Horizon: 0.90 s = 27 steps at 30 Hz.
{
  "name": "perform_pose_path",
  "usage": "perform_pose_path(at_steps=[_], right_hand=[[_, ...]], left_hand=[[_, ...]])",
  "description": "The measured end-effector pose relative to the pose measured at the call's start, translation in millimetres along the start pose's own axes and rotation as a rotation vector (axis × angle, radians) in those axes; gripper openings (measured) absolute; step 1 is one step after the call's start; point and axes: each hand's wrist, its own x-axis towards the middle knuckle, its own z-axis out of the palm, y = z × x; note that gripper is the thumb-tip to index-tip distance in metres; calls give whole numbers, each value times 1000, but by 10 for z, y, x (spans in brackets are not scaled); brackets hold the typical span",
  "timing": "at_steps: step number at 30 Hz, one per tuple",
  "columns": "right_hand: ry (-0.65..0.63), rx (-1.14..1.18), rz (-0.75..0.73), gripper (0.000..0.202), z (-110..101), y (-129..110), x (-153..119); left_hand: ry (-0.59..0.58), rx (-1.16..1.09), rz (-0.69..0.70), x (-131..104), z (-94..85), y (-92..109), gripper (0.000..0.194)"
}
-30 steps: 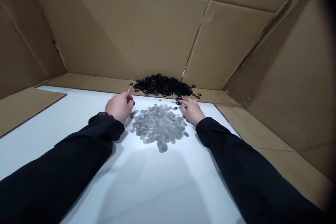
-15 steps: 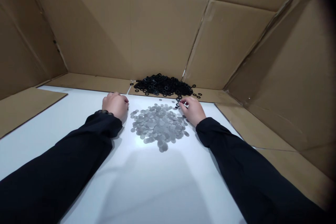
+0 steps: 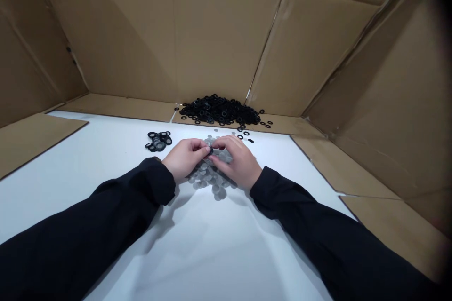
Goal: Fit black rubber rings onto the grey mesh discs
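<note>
Over the heap of thin grey discs [image 3: 219,192], my left hand [image 3: 189,155] pinches a small black ring [image 3: 211,151] between thumb and fingertips. My right hand [image 3: 238,160] meets it from the other side, its thumb and fingers apart around the ring's right edge; whether it holds a disc is too small to tell. A small cluster of black rings [image 3: 158,141], some with grey discs in their centres, lies left of my left hand. Both hands hide part of the disc heap.
A large pile of black rings [image 3: 221,110] rests on a cardboard strip at the back. Several loose rings [image 3: 246,133] lie between it and my right hand. Tall cardboard walls [image 3: 226,33] enclose the white table [image 3: 212,244] at the back and sides.
My left hand has moved right, uncovering the small cluster. My right hand has come left from the loose rings. Both now meet over the discs at a black ring.
</note>
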Motion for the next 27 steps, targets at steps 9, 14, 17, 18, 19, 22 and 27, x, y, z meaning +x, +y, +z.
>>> perform_pose_path(at_steps=[9, 14, 17, 18, 19, 22, 27], right_hand=[[-214, -109, 339, 19, 38, 192, -70], [-217, -100, 395, 13, 52, 197, -61], [-172, -96, 388, 16, 36, 189, -40], [-132, -92, 387, 17, 31, 182, -31], [-80, -73, 392, 17, 27, 172, -23], [63, 77, 437, 15, 26, 105, 5], [79, 371, 546, 27, 69, -36, 32]], left_hand=[[201, 24, -42, 24, -32, -32, 23], [213, 47, -40, 5, -16, -5, 22], [188, 32, -36, 4, -14, -14, 22], [179, 26, -39, 3, -14, -16, 22], [172, 22, -44, 1, -13, -17, 21], [162, 17, -46, -4, -12, -14, 22], [127, -23, -34, 10, -4, -25, 25]])
